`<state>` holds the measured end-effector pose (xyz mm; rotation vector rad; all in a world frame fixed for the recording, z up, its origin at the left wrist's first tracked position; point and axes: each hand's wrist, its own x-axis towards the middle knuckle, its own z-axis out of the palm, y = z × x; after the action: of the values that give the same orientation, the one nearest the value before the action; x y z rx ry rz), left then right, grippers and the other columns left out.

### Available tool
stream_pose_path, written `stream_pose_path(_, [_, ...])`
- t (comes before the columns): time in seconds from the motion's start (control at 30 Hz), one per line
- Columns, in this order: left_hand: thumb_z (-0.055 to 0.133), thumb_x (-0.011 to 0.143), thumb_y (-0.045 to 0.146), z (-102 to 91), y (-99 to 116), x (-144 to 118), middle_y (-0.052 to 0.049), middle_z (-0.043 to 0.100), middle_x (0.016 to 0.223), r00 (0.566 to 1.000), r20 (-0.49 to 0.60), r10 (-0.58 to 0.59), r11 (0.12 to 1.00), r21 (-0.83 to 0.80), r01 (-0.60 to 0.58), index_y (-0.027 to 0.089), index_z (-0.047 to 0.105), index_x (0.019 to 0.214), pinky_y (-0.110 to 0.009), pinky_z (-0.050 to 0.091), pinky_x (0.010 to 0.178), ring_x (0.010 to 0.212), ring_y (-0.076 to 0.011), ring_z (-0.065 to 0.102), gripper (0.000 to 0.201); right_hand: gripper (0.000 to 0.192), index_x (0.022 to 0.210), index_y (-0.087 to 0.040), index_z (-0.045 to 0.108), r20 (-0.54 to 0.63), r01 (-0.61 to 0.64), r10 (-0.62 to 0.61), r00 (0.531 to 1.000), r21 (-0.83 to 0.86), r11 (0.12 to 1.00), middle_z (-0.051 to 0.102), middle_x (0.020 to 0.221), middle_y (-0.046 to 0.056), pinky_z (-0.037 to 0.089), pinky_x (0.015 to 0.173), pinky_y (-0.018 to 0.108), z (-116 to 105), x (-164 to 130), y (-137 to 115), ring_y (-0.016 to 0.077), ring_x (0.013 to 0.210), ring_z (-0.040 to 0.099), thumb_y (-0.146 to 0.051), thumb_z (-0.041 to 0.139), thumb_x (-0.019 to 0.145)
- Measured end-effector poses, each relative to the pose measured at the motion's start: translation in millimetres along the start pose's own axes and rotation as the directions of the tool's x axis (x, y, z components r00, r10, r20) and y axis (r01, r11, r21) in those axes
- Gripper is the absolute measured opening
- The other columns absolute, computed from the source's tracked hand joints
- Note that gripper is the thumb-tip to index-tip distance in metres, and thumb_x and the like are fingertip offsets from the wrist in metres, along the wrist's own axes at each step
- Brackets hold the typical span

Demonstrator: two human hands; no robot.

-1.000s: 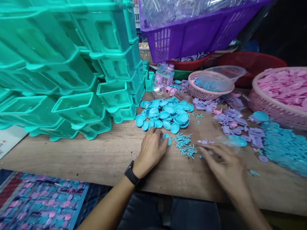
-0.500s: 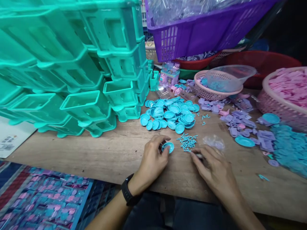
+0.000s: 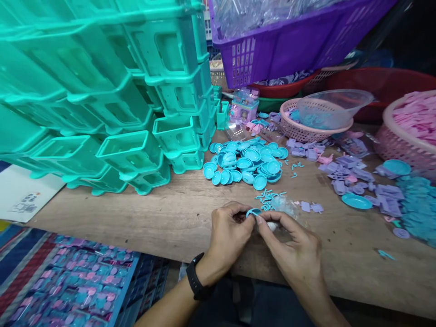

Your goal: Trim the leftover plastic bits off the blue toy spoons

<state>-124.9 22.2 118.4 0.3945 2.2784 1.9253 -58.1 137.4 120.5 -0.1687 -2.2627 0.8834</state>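
Note:
My left hand [image 3: 231,231] pinches a small blue toy dish [image 3: 252,211], tilted on its edge. My right hand [image 3: 293,247] meets it there, thumb and forefinger closed on a thin blue hooked piece [image 3: 256,215] against the dish; its far end is hidden by the fingers. Just beyond the hands lies a little heap of blue hooked pieces [image 3: 267,197]. A clear plastic bag [image 3: 288,206] lies by my right hand, and something white [image 3: 272,225] shows beneath its fingers. Farther back is a pile of blue dishes [image 3: 247,163].
Stacked green bins [image 3: 129,150] stand at the left. A purple basket [image 3: 272,54] overhangs the back. Purple toy parts [image 3: 354,170], a pink basket [image 3: 315,131] and heaped blue pieces [image 3: 418,206] fill the right. Packed toys [image 3: 81,281] lie below the table's edge [image 3: 150,254].
My right hand has moved left from the hooked-piece heap to the dish, with one piece in its fingers. The dish has turned on edge. The clear bag has shifted left, and light purple pieces show beside it.

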Motion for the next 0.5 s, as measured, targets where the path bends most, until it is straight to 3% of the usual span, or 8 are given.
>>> stream_pose_path(0.13, [0.068,0.074,0.005,0.2,-2,-1,-0.003,0.077,0.074,0.999,0.014,0.037,0.998,0.041,-0.037,0.016,0.079,0.079,-0.021,0.049,0.060,0.065,-0.0148,0.069,0.017,0.014,0.081,-0.025,0.070,0.009,0.022,-0.022,1.000,-0.003,1.000,0.074,0.073,-0.004,0.051,0.061,0.022,-3,-1,4,0.0130,0.062,0.069,-0.031,0.065,0.092])
stream_pose_path(0.2, [0.066,0.076,0.005,-0.8,-4,-1,-0.004,0.076,0.077,0.991,0.020,0.134,0.986,0.102,-0.136,0.015,0.078,0.082,-0.023,0.051,0.063,0.069,-0.0158,0.070,0.017,0.015,0.080,-0.025,0.069,0.023,0.038,-0.038,0.999,-0.016,0.999,0.073,0.072,-0.005,0.050,0.060,0.022,-4,-1,4,0.0123,0.061,0.068,-0.031,0.065,0.092])
stream_pose_path(0.37, [0.056,0.086,0.005,-1.7,-11,-4,-0.007,0.072,0.084,0.877,0.112,0.467,0.822,0.312,-0.477,0.015,0.072,0.087,-0.026,0.051,0.066,0.075,-0.0185,0.069,0.018,0.016,0.077,-0.024,0.066,0.023,0.081,-0.079,0.997,-0.060,0.995,0.073,0.072,-0.003,0.050,0.060,0.023,-1,2,0,0.0126,0.060,0.068,-0.027,0.062,0.092])
stream_pose_path(0.43, [0.054,0.088,0.006,1.3,-11,-7,-0.007,0.070,0.083,0.863,0.119,0.490,0.804,0.320,-0.501,0.015,0.071,0.087,-0.027,0.052,0.066,0.075,-0.0187,0.068,0.019,0.016,0.077,-0.024,0.067,0.007,0.081,-0.080,0.997,-0.058,0.995,0.073,0.071,-0.003,0.050,0.061,0.023,0,2,-1,0.0128,0.060,0.068,-0.027,0.061,0.092])
stream_pose_path(0.5, [0.055,0.089,0.007,5.8,-9,-10,-0.007,0.071,0.085,0.878,0.135,0.459,0.842,0.248,-0.478,0.015,0.071,0.090,-0.026,0.053,0.069,0.078,-0.0181,0.068,0.019,0.018,0.078,-0.026,0.069,0.005,0.067,-0.066,0.998,-0.052,0.996,0.073,0.071,-0.003,0.051,0.059,0.023,-4,2,2,0.0136,0.060,0.068,-0.033,0.061,0.093])
